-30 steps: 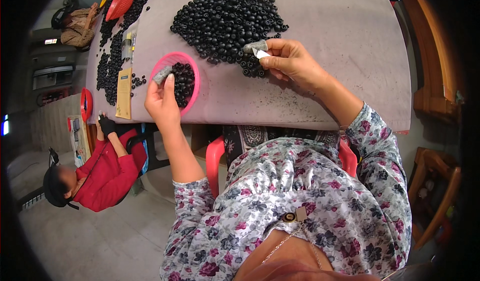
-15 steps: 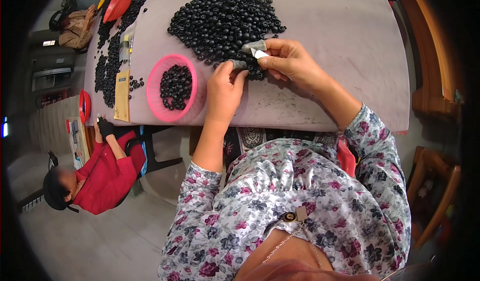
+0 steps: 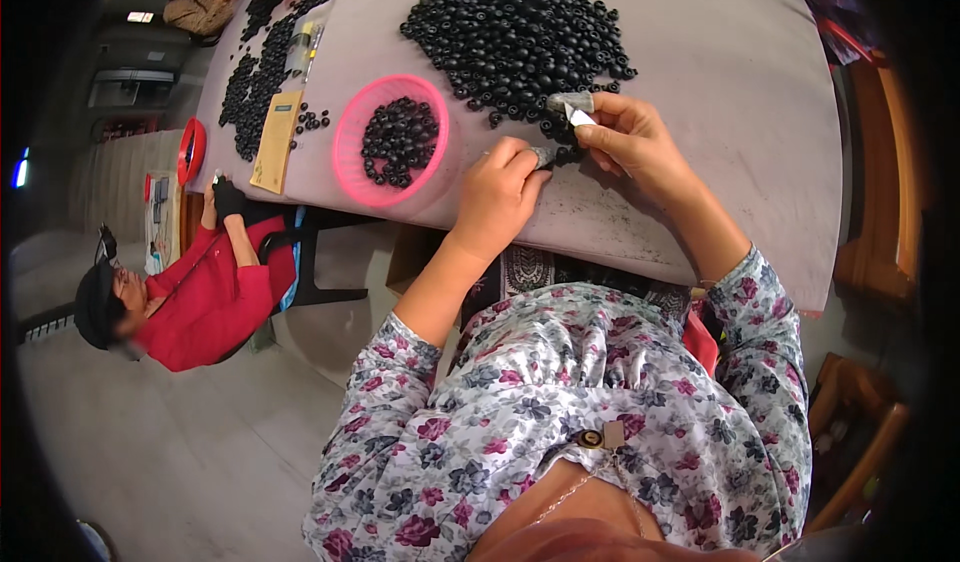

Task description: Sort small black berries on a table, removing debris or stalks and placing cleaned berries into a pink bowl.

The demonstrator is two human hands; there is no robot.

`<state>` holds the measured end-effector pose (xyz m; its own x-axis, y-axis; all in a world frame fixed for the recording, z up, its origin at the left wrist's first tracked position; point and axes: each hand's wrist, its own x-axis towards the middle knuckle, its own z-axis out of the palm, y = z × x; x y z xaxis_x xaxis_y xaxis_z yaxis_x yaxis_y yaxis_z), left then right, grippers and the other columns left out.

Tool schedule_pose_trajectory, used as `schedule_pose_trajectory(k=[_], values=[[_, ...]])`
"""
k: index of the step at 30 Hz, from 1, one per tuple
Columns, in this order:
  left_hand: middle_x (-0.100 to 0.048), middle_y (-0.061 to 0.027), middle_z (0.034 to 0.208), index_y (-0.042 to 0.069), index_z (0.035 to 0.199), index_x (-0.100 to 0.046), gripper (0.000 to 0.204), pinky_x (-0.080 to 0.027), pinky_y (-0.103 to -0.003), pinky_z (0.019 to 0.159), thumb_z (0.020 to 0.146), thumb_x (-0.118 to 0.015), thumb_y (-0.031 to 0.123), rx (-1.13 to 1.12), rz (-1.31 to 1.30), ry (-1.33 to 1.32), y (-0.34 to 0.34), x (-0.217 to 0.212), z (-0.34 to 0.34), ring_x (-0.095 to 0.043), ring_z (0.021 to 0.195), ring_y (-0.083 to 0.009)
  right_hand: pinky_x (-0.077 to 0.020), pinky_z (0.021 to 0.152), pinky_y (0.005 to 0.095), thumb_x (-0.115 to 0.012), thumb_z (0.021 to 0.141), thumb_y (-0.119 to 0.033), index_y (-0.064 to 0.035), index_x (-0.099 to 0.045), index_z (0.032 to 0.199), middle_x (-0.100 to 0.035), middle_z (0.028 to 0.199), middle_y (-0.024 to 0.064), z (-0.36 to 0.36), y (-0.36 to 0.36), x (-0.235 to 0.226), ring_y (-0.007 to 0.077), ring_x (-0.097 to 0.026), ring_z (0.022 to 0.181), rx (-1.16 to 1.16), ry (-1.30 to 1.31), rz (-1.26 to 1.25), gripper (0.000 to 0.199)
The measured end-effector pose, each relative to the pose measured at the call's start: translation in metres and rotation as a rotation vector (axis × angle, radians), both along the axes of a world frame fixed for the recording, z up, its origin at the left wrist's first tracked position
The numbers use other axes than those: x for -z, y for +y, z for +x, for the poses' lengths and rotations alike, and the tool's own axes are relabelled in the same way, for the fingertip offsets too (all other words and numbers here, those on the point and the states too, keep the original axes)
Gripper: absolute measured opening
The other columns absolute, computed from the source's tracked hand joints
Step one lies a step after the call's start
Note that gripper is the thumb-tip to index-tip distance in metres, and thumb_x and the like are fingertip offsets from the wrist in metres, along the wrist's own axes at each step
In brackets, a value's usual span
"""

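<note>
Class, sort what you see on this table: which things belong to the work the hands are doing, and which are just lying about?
In use:
left hand pinching a dark bead
right hand holding a small grey tool
bead pile
pink bowl of beads

Lying about:
tan card
red dish
second bead heap near a person in red

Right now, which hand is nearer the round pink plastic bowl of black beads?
Left. The left hand is just right of the round pink plastic bowl; the right hand is farther right, holding a small grey tool.
</note>
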<state>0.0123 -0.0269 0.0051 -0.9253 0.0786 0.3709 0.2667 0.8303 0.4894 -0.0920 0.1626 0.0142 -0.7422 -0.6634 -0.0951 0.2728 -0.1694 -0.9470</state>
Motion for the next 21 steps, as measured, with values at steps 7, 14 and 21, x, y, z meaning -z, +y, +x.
schedule_pose_trajectory(k=[7, 14, 21], values=[[-0.063, -0.0082, 0.091, 0.004, 0.093, -0.063, 0.01, -0.051, -0.037, 0.065, 0.084, -0.068, 0.007, -0.085, 0.109, -0.126, 0.004, 0.0, -0.003, -0.064, 0.076, -0.0271, -0.0343, 0.049, 0.0174, -0.066, 0.092, -0.012, -0.0018, -0.066, 0.118, -0.06, 0.079, -0.0048, -0.001, 0.003, -0.003, 0.0014, -0.047, 0.06, -0.039, 0.033, 0.035, 0.028], [-0.068, -0.0032, 0.091, 0.006, 0.104, -0.066, 0.015, -0.054, -0.029, 0.072, 0.093, -0.067, 0.016, -0.216, 1.946, -0.648, -0.017, 0.01, -0.014, -0.063, 0.078, -0.0123, -0.0427, 0.061, 0.021, -0.069, 0.091, -0.011, -0.0006, -0.059, 0.13, -0.062, 0.086, -0.0031, 0.011, 0.0, -0.011, 0.0036, -0.053, 0.072, -0.197, 0.11, 0.057, 0.041], [-0.069, -0.0027, 0.104, 0.008, 0.11, -0.065, 0.023, -0.053, -0.031, 0.08, 0.093, -0.07, 0.023, -0.166, 2.07, -0.688, 0.007, 0.0, -0.012, -0.064, 0.092, -0.014, -0.0495, 0.078, 0.0268, -0.07, 0.088, -0.008, 0.0028, -0.058, 0.128, -0.063, 0.09, 0.002, 0.014, -0.003, -0.01, 0.0084, -0.058, 0.082, -0.189, 0.214, 0.037, 0.043]])
